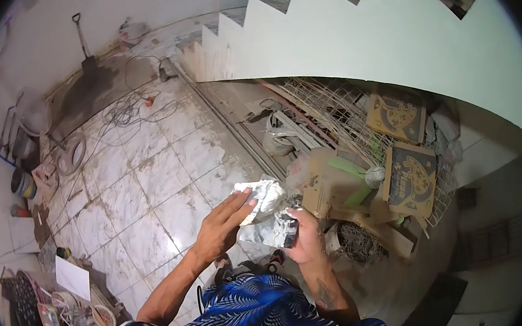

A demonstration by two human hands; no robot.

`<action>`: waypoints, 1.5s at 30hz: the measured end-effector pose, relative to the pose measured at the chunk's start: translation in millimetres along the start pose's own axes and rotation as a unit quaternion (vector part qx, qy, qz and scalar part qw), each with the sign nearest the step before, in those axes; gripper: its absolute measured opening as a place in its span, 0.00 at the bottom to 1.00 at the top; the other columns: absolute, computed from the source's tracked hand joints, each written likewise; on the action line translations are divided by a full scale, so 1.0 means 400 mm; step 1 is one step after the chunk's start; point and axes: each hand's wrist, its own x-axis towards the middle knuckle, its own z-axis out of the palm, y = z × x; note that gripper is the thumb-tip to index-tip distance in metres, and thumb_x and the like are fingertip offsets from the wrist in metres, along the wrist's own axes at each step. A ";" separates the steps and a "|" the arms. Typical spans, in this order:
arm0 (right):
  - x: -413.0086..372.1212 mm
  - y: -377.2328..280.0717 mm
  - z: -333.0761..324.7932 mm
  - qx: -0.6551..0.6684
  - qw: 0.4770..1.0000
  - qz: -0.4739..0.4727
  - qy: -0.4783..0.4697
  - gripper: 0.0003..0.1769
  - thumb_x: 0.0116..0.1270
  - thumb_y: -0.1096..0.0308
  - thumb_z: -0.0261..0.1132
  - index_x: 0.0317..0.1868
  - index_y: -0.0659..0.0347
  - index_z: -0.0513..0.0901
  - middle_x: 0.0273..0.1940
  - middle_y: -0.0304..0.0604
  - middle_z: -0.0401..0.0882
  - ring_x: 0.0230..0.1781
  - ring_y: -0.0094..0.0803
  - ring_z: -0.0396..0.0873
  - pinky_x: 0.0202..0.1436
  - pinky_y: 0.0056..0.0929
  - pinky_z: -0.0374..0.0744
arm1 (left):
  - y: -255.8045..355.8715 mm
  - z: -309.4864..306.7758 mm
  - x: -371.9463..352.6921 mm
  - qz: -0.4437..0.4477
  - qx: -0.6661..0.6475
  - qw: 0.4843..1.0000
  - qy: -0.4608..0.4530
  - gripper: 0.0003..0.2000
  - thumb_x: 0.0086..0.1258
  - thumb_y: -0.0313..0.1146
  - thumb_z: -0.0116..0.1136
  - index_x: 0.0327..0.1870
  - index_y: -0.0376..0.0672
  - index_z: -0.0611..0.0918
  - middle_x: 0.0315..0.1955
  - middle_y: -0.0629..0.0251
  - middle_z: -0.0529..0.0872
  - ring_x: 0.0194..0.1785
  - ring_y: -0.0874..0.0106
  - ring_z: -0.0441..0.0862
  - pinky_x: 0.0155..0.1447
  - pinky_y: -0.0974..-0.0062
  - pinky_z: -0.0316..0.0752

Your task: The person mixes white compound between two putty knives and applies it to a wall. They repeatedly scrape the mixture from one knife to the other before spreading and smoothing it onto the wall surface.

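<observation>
My left hand [224, 224] and my right hand [308, 237] both grip a pale, grey-marbled slab piece [268, 213] held up in front of my chest. The left fingers lie flat along its left edge and the right fingers wrap its lower right corner. Its upper part looks rough and broken, and a darker patch shows on its lower face. Below the hands is my blue patterned shirt [270, 317].
Marbled floor tiles [145, 176] spread to the left. A shovel [83, 39] leans on the far wall, with cables [129, 111] near it. Buckets and cans [23, 182] line the left edge. Under the white staircase [350, 39] lie wire mesh, pizza boxes [409, 178] and cardboard.
</observation>
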 end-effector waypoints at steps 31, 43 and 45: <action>0.354 -0.013 0.292 -0.071 0.971 -0.222 -0.060 0.23 0.69 0.76 0.55 0.64 0.65 0.73 0.59 0.45 0.79 0.62 0.38 0.77 0.70 0.42 0.73 | -0.349 -0.206 0.175 -0.519 -0.593 0.594 0.161 0.23 0.79 0.33 0.48 0.73 0.37 0.66 0.55 0.60 0.81 0.50 0.68 0.84 0.51 0.69 0.83; 0.595 -0.065 0.427 -0.555 0.722 -0.412 0.022 0.22 0.75 0.74 0.53 0.67 0.70 0.70 0.57 0.57 0.79 0.54 0.43 0.79 0.59 0.36 0.76 | -0.587 -0.211 0.459 -0.523 -0.657 0.537 0.079 0.20 0.80 0.34 0.46 0.66 0.34 0.72 0.53 0.56 0.84 0.50 0.67 0.87 0.52 0.69 0.85; 0.660 -0.102 0.464 -0.599 0.625 -0.490 -0.101 0.27 0.71 0.75 0.55 0.70 0.69 0.68 0.64 0.60 0.73 0.63 0.51 0.74 0.67 0.42 0.72 | -0.618 -0.207 0.510 -0.511 -0.669 0.536 0.068 0.20 0.79 0.34 0.47 0.65 0.32 0.72 0.52 0.55 0.85 0.50 0.66 0.87 0.53 0.69 0.86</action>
